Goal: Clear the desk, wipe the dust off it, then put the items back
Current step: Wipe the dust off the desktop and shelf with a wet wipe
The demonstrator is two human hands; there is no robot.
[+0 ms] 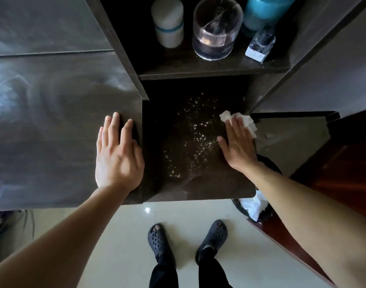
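The fingers (237,124) of the right hand (239,147) lie straight and close together, pressing a crumpled white tissue (250,125) flat against the bench (198,190) at its right edge. The palm faces down, and the bare forearm reaches in from the lower right. The left hand (117,154) rests flat on the raised left part of the bench, its fingers (113,127) straight and slightly spread, holding nothing. Between the hands, pale dust specks (195,138) dot the dark, matte wood-grain surface.

On the shelf (209,70) above the far edge stand a white cylindrical bottle (167,23), a clear round jar (216,30), a teal bottle (265,11) and a small square glass bottle (261,44). Below the near right corner, a dark bin (268,214) holds white paper.
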